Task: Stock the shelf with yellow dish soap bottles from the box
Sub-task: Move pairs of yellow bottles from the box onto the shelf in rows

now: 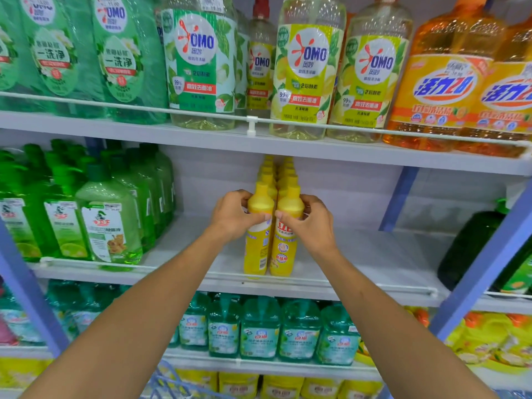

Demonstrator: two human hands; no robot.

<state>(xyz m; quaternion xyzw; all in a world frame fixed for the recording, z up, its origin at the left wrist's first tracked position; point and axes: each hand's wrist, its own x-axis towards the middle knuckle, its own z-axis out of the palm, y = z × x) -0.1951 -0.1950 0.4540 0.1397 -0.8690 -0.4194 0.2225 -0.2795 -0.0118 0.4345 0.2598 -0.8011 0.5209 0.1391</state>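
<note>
Two rows of yellow dish soap bottles run front to back on the middle shelf [359, 254]. My left hand [233, 217] is wrapped around the shoulder of the front left yellow bottle [256, 254]. My right hand [311, 223] grips the front right yellow bottle [283, 254] the same way. Both front bottles stand upright on the shelf near its front rail, touching each other. More yellow bottles [276, 174] line up behind them. The box is not in view.
Green pump bottles [109, 223] fill the shelf's left part. A dark green bottle [475, 249] stands at the right beside a blue upright [489, 260]. Large bottles [305, 67] stand on the shelf above and teal bottles [259, 329] below. A blue wire basket [172, 381] shows at the bottom.
</note>
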